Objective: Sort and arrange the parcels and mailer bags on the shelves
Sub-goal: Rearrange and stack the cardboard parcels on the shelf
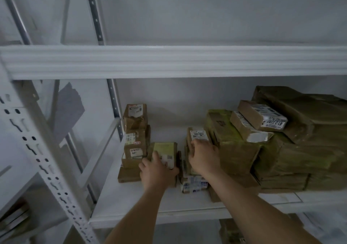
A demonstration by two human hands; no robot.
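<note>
On the white shelf (131, 204) both my arms reach in among small brown parcels. My left hand (156, 172) grips the near end of a flat brown box (165, 149) with a white label. My right hand (203, 157) holds the top of a short stack whose upper parcel (197, 134) shows a barcode label. A labelled packet (195, 184) lies at the bottom of that stack. To the left rises a pile of small cardboard boxes (135, 131) against the back wall.
Large brown wrapped parcels (309, 140) are stacked at the right, with two small labelled boxes (262, 116) on top. A greenish wrapped parcel (229, 136) sits beside my right hand. The perforated shelf upright (37, 149) stands at the left. An upper shelf beam (169, 61) runs overhead.
</note>
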